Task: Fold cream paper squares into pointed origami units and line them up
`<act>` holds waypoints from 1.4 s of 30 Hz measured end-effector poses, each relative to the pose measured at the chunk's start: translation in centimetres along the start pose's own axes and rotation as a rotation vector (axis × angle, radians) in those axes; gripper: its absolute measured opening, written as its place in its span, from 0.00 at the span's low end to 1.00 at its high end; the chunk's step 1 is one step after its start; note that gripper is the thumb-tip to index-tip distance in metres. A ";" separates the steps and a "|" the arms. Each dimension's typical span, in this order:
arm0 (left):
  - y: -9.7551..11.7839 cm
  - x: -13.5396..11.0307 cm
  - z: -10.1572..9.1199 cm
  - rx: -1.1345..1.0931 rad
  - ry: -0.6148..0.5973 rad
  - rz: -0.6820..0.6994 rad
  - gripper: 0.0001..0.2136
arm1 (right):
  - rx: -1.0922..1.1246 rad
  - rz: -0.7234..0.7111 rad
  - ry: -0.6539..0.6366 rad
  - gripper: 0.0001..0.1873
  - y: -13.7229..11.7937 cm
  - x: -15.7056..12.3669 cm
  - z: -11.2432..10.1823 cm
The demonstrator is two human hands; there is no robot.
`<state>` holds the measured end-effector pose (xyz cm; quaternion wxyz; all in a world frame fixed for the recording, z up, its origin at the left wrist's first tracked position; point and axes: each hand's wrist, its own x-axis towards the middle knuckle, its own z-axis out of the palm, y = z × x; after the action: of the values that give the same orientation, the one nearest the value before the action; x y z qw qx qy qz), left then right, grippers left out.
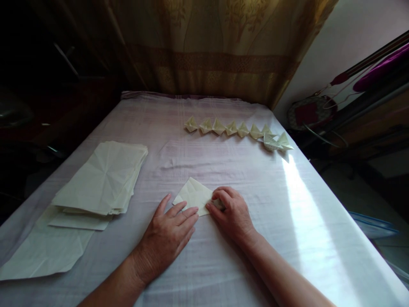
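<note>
Head view: folded paper (pixel 194 192) lies at 10 o'clock from your right hand (pixel 234 212), which pinches it; your left hand (pixel 172 229), fingers spread, touches its 7 o'clock edge.

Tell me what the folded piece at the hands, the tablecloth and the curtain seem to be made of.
Folded piece: matte, pale paper, judging by its crisp edges and crease lines.
Tablecloth: woven fabric, perhaps cotton or a blend, mostly dull, with soft wrinkles and faint stripes.
Curtain: patterned fabric, possibly synthetic, with a slight golden sheen along its hanging folds.
</note>
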<state>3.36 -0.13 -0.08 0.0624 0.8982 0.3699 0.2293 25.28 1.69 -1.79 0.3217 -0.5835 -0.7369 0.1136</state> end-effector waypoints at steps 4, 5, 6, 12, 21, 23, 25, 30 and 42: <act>0.1 0.0 0.2 0.029 -0.007 0.010 0.14 | 0.019 -0.037 0.012 0.06 0.1 0.0 0.0; 0.1 0.0 0.2 0.041 -0.007 0.012 0.14 | 0.018 -0.041 0.013 0.06 0.1 0.0 0.1; 0.1 0.0 0.2 0.052 -0.006 0.013 0.13 | 0.014 -0.046 0.014 0.06 0.1 0.0 0.1; 0.1 -0.1 0.4 0.077 0.014 0.040 0.12 | -0.011 -0.065 0.017 0.06 0.2 0.1 0.2; 0.2 0.0 0.5 0.106 0.053 0.065 0.14 | -0.027 -0.082 0.019 0.08 -0.1 0.0 0.1; 0.3 0.0 0.6 0.113 0.062 0.070 0.14 | -0.023 -0.083 0.015 0.08 -0.1 -0.1 0.0; 0.2 0.0 0.6 0.122 0.065 0.076 0.13 | -0.030 -0.086 0.007 0.09 -0.1 -0.1 0.0; 0.0 -0.1 0.7 0.136 0.056 0.081 0.14 | -0.053 -0.088 0.002 0.08 -0.1 -0.1 0.1; 0.1 0.1 0.4 0.164 0.021 0.095 0.13 | -0.099 -0.078 -0.015 0.10 -0.8 -0.2 -0.4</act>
<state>3.67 -0.13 -0.42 -0.0261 0.9144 0.3450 0.2102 24.92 1.21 -1.14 0.2911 -0.5685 -0.7663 0.0691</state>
